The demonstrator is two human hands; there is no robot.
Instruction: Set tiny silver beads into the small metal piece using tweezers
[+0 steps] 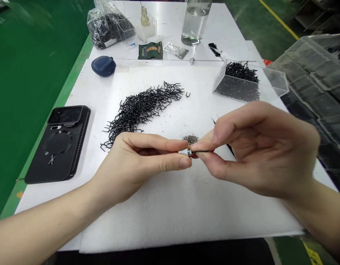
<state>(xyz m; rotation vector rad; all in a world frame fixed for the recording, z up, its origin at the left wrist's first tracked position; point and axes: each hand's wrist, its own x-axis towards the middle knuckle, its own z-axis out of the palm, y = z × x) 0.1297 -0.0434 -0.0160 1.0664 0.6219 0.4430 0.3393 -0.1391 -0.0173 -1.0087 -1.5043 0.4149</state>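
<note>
One left hand, one right hand, one phone

Bright, even light is spread over the scene, apparently from above, and only soft, faint shadows are cast by the left hand and right hand onto the foam sheet. Pale glare is seen on the green floor left of the hands. The frame edges are bent by distortion, and the clear box right of the hands is washed by reflections.

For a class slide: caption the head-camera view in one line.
Left hand pinches a small metal piece, right hand a black wire, above white foam and loose black wire pieces.
</note>
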